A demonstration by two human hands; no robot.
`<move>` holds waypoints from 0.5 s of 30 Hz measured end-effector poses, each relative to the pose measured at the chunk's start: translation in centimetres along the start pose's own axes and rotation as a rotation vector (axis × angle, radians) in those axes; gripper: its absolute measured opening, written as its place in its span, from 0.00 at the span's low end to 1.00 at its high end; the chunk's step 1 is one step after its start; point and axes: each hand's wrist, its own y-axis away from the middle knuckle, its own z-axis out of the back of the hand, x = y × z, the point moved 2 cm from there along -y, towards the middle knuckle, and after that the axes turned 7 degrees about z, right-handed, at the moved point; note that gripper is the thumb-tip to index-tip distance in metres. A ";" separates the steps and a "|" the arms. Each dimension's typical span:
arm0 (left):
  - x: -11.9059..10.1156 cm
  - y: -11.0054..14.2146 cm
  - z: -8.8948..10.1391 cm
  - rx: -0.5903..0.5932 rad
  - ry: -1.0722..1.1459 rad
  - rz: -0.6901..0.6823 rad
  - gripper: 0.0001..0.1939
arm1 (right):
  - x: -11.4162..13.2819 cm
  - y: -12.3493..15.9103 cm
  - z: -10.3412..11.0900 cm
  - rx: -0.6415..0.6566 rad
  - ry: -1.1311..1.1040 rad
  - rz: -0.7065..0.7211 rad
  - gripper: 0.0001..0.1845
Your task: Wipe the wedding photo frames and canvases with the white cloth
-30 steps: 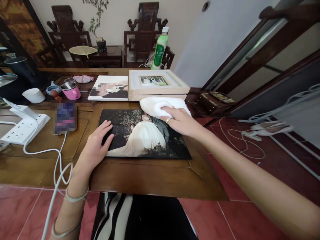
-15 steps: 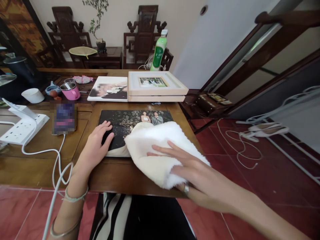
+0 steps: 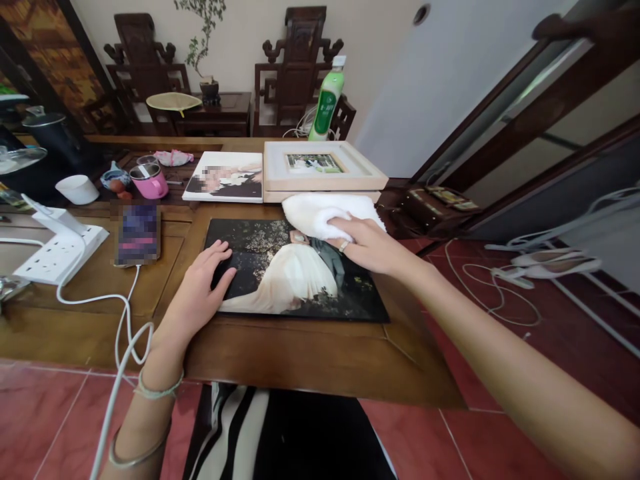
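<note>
A dark wedding photo panel point(image 3: 300, 280) lies flat on the wooden table point(image 3: 300, 357). My left hand point(image 3: 205, 283) rests on its left edge, fingers stretched out and holding nothing. My right hand point(image 3: 363, 243) grips a fluffy white cloth point(image 3: 320, 210), bunched under the fingers at the photo's upper right. The cloth covers the top of the pictured couple and reaches the front of the light wooden frames behind.
Light wooden picture frames point(image 3: 325, 190) and a white-edged photo panel point(image 3: 223, 177) stand behind, with a green bottle point(image 3: 327, 100) past them. To the left are a phone point(image 3: 139, 233) on a cable, a white power strip point(image 3: 63, 250) and a pink mug point(image 3: 149, 181).
My right hand has pushed the cloth away from me, from the photo's lower right to its upper right, uncovering the pictured dress. My left hand stays on the left edge.
</note>
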 end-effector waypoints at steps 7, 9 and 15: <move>-0.1 -0.7 1.3 -0.005 0.002 0.006 0.16 | 2.8 2.5 -0.4 -0.073 0.041 0.085 0.11; 0.2 -1.3 1.3 -0.004 0.001 0.010 0.17 | 3.8 3.7 -0.2 -0.075 0.025 0.104 0.11; 1.2 -3.9 -0.2 0.014 -0.004 0.021 0.16 | 6.9 7.5 0.3 -0.034 -0.043 0.209 0.11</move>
